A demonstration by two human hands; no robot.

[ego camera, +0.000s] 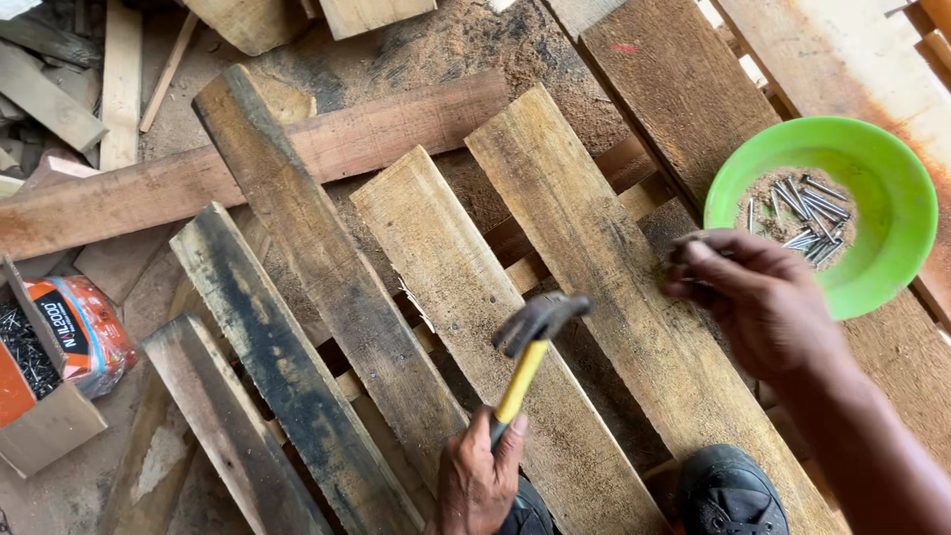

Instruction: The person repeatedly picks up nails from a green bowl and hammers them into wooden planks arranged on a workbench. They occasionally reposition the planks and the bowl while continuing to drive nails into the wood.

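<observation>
A: Left hand [480, 481]?

B: Clenched round the yellow handle of a hammer [530, 342]. The dark head is held raised above the planks, blurred, not touching wood.

A: Right hand [758, 297]?

B: Held over the rightmost plank [594, 258], just beside the green bowl [892, 198]. Fingertips are pinched together at the left side. Something thin seems to be gripped there, likely a nail, but it is too small to be called for certain.

A: Bowl contents?

B: A loose heap of nails [807, 213] is seen in the middle. The bowl is set on a broad board at the right.

A: Planks?

B: Four or five weathered slats are laid side by side at a slant across cross-beams [327, 149] underneath. Gaps between them are uneven. Dark staining is seen on the two left slats [267, 357].

A: How far along?

B: Early to middle, as judged. The slats are laid out, but no nail heads can be made out in the wood at this size. Fixing of the right plank looks to be the step in hand; the other slats seem left to be done.

A: Anything else?

B: A black shoe [728, 490] is planted on the near end of the right plank. An open cardboard box [40, 416] with dark nails and an orange packet [84, 327] are seen at the far left, well apart from both hands. Offcuts [59, 99] are piled top left, on a sawdust floor.
</observation>
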